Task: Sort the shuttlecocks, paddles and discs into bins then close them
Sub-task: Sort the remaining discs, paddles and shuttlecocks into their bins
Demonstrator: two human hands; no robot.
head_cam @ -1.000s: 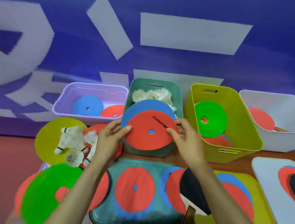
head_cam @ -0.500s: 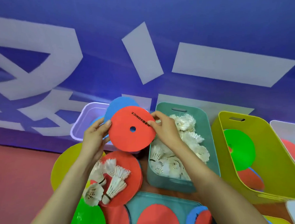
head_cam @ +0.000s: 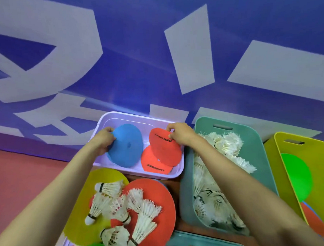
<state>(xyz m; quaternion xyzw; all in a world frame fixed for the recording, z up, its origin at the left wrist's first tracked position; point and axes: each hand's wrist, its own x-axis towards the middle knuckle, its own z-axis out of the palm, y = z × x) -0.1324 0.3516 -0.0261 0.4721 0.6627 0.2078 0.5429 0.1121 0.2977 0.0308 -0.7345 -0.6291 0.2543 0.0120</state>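
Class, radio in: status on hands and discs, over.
Left hand grips blue disc, right hand pinches red disc, both in lilac bin. Shuttlecocks loose outside, unsorted.

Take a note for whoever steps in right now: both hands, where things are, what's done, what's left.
Left hand grips the flat blue disc by its left edge; right hand pinches a flat red disc by its top edge. Both discs are in the lilac plastic bin, over a second red disc.
Done: white feather shuttlecocks in the teal bin; green disc in the yellow-green bin.
Left: release both discs; loose shuttlecocks lie on the yellow disc and large red disc in front; no bin has its lid on.
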